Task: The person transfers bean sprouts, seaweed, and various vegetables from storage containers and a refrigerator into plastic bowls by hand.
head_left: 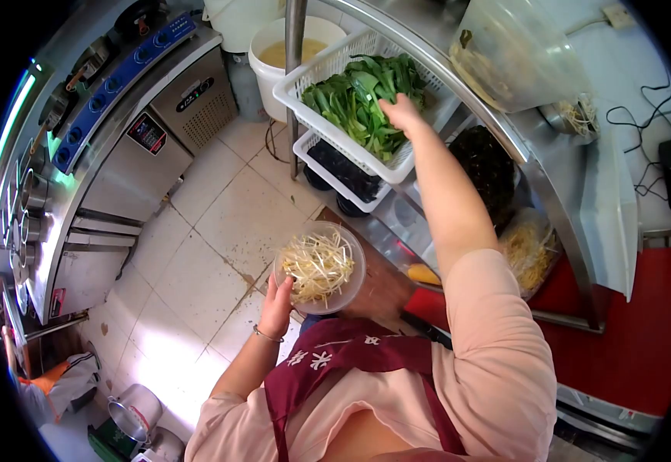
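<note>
While the left hand (275, 308) grips the bowl (358, 271) by its side, the right hand (403, 114) is in the greens (347, 96), arm stretched out. Can't tell if its fingers are closed on any leaves. Hands well apart. Bowl is up in front of the apron (385, 350), over the floor (212, 215), sprouts (320, 266) heaped in it. Greens lie in a white basket (335, 140); a tray (332, 182) of dark stuff sits below that. Bucket (263, 71) of cloudy liquid stands near the basket.
</note>
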